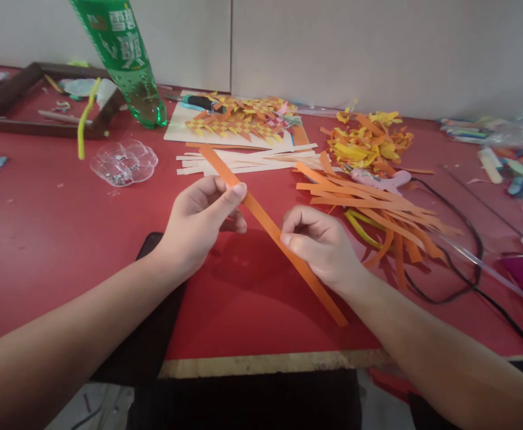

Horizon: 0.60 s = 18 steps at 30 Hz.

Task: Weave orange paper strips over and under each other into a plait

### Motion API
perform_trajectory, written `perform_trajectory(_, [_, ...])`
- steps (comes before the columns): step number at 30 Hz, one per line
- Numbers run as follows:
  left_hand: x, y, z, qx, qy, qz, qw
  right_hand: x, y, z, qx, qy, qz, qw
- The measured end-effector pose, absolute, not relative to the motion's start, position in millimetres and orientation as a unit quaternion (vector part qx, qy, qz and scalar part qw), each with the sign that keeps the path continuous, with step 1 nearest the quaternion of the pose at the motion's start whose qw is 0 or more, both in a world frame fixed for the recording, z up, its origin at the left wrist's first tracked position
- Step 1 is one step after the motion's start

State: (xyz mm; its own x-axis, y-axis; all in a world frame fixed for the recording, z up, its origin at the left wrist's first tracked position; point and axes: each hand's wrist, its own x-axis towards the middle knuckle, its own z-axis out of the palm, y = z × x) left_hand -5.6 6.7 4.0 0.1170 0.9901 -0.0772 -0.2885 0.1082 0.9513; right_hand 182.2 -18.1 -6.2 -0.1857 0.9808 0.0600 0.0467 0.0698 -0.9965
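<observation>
A long orange paper strip (265, 222) slants above the red table, its upper end to the left and its lower end towards the table's front edge. My left hand (205, 215) pinches it near the upper end, thumb on top. Lower down, my right hand (317, 242) has thumb and fingertips closed on the strip's edge. Beyond my hands lie several pale strips (247, 160). A pile of loose orange strips (373, 206) is to the right, partly over a pink glue gun (389, 180).
A green bottle (131, 71) stands at the back left beside a dark wooden frame (8, 123). Nearby is a clear flower-shaped dish (124, 162). Folded orange and yellow pieces (247, 119) lie at the back. A black cord (479, 251) runs along the right. Under my left forearm is a dark flat object (142, 334).
</observation>
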Motion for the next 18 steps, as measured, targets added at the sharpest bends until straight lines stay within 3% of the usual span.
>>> perform_trajectory(3, [-5.8,5.7,4.5,0.413,0.423,0.487,0.643,182.4,-17.7,-6.9,-0.452,-0.573,0.513,0.453])
perform_trajectory(10, [-6.5,0.7,4.5,0.551,0.410,0.235,0.688,182.0,-19.8,-7.0,-0.457,-0.577,0.515,0.440])
perform_trajectory(18, [-7.1,1.7,5.2,0.484,0.405,0.319,0.707,182.0,-20.0,-8.4,-0.447,-0.568,0.529,0.446])
